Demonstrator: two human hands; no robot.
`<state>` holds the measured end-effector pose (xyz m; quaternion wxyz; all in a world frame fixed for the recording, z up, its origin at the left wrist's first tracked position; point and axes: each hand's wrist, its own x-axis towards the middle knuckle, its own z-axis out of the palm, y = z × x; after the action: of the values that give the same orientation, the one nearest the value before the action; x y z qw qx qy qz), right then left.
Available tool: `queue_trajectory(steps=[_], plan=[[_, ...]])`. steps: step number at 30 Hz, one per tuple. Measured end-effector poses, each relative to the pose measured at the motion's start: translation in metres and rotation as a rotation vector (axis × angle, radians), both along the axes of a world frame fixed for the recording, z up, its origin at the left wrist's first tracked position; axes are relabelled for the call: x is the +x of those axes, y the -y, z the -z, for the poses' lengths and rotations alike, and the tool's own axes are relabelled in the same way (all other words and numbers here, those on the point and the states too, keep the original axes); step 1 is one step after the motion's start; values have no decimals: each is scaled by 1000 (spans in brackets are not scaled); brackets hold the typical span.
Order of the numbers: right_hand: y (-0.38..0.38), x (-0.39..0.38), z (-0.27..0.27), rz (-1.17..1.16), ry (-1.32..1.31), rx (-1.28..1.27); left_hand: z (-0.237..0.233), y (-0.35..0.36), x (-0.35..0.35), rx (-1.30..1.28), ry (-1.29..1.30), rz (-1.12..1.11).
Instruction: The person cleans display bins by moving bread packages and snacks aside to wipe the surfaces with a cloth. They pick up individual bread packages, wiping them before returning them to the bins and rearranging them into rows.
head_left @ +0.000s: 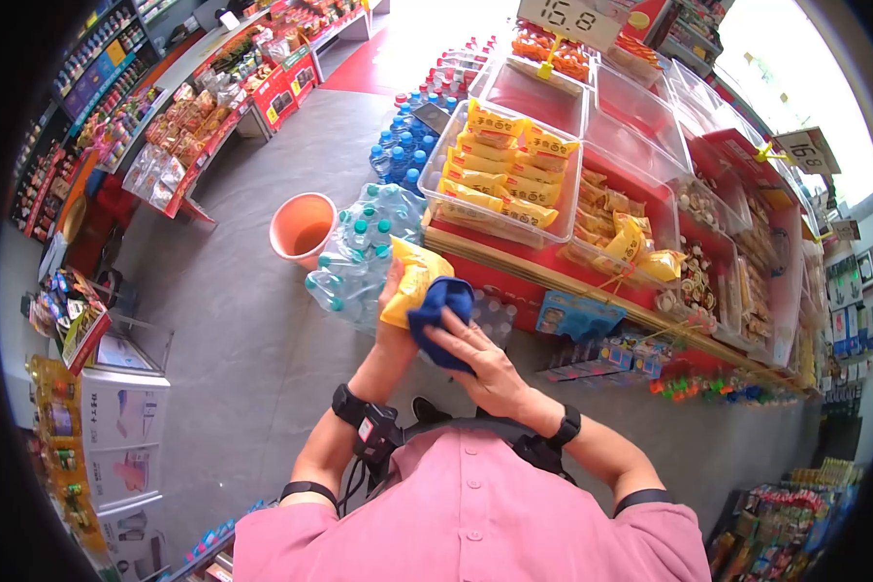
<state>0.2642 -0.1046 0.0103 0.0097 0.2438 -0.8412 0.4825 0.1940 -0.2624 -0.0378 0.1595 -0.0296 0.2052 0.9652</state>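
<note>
A yellow packaged bread [418, 267] is held in my left hand [393, 325], whose fingers wrap round its left side. My right hand [477, 361] presses a dark blue cloth [442, 320] against the right side of the same pack, its fingers spread over the cloth. Just beyond, a clear plastic bin [565, 225] holds rows of similar yellow packs [473, 175]. More yellow packs [627, 238] lie loosely in the bin to its right.
An orange bucket [303, 225] stands on the grey floor beside wrapped water bottles [364, 242]. The display's wooden front edge [592, 276] runs to the right, with blue packets [580, 315] hanging below. Shelves of snacks [196, 118] line the left.
</note>
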Motion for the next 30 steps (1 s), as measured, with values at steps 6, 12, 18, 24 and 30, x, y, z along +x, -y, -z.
queue_trajectory(steps=[6,12,18,24,30], plan=[[-55,-41,-23,30,173,-352,-13,-43,-29,-293,-6,-227],[-86,-107,-6,80,-114,-191,-36,-104,-61,-159,136,-68],[-190,-185,-5,58,561,-935,-58,-137,-115,-1688,-560,-182],[-233,-227,19,13,392,-749,-93,-185,-178,-1994,-1268,162],[-264,-254,3,227,689,-978,-84,-181,-240,-1988,-904,459]])
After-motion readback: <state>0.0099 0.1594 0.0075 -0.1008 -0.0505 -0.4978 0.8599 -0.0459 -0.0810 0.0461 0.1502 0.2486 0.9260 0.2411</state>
